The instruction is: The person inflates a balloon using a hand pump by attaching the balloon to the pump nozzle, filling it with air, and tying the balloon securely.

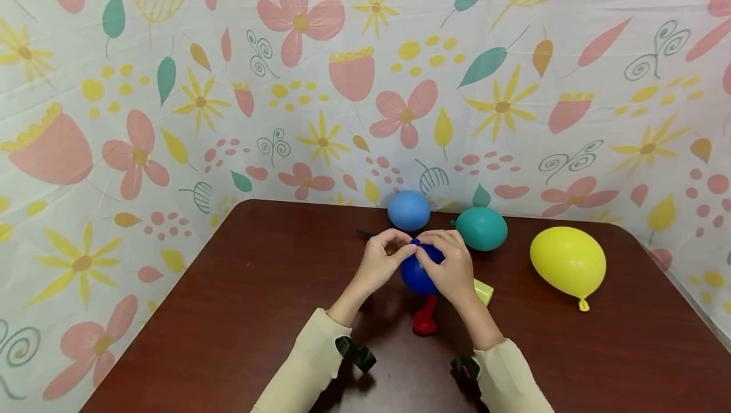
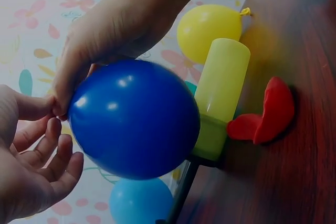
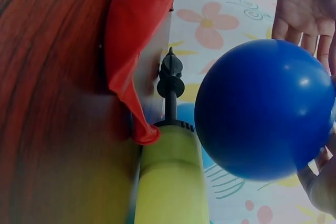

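My left hand (image 1: pixel 381 262) and right hand (image 1: pixel 450 263) are together, fingertips pinching the neck (image 1: pixel 415 243) of the blue balloon (image 1: pixel 419 280), which I hold up off the table (image 1: pixel 251 299), near the red balloon (image 1: pixel 424 323) and the pump (image 1: pixel 483 292). I expect it to be almost weightless but taut, its smooth round side apt to slide from a squeeze or burst on a nail. The neck should be softer and stretchy, so I'd take hold there, in a fingertip pinch, leaving the body unsqueezed.
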A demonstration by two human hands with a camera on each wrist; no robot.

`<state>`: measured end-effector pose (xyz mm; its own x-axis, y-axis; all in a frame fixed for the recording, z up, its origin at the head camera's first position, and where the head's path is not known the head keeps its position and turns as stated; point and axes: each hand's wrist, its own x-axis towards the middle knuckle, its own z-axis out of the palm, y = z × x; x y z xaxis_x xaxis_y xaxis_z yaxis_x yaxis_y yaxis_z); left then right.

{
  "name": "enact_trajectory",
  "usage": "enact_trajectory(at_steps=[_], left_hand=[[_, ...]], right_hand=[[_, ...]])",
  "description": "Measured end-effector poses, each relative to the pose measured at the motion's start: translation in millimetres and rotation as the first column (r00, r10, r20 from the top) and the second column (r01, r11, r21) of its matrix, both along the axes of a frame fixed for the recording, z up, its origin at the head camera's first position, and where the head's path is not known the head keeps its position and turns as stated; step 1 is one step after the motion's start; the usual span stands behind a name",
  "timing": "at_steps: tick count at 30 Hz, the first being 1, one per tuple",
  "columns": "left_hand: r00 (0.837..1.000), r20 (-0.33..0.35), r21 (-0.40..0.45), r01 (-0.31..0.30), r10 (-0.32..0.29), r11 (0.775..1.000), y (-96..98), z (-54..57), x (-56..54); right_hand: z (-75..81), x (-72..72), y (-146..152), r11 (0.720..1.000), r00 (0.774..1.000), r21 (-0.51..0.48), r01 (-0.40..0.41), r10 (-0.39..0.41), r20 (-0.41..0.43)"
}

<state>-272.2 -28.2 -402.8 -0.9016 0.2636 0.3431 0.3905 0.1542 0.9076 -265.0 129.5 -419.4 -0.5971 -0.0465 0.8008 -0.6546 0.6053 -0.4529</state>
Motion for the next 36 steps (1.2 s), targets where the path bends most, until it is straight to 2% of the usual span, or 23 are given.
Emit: enact_trajectory(at_steps=[4,11,16,19,23,26,30,36], left_hand=[[1.0,0.001,-0.001,-0.004,0.004,1.0,-2.7,-1.7,-1.2],[1.0,0.005,-0.05,-0.01,0.011,0.999,-12.1,-7.3,-5.4],[1.0,0.004,-0.129,-0.009,0.01,0.992,-32.8,-19.6,-8.6],[1.0,0.027,-0.212,-0.006,0.012,0.977,-49.7,-26.9,-7.8],[0.998,0.07,-0.34,0.019,0.005,0.94,-69.9,-33.6,-5.3],[0.995,0.101,-0.389,0.04,-0.001,0.92,-79.1,-36.1,-4.8],[0.993,0.118,-0.398,0.046,0.001,0.916,-82.5,-39.7,-6.4],[0.988,0.155,-0.413,0.049,0.017,0.909,-81.6,-53.9,-7.6]], right_hand=[[-1.6,-3.3,3.3,0.999,1.0,-0.039,0.01,-0.01,-0.001],[-2.9,-10.0,15.5,0.986,0.997,-0.162,0.039,-0.028,0.071],[-6.1,-17.0,34.6,0.966,0.993,-0.247,0.079,-0.054,0.108],[-9.7,-20.9,49.2,0.952,0.985,-0.279,0.126,-0.087,0.148],[-12.7,-24.6,66.8,0.934,0.964,-0.297,0.199,-0.132,0.231],[-14.1,-27.5,76.4,0.919,0.941,-0.302,0.252,-0.159,0.3],[-16.1,-30.0,83.4,0.908,0.911,-0.302,0.292,-0.168,0.377],[-24.3,-30.3,87.2,0.909,0.857,-0.269,0.319,-0.156,0.491]])
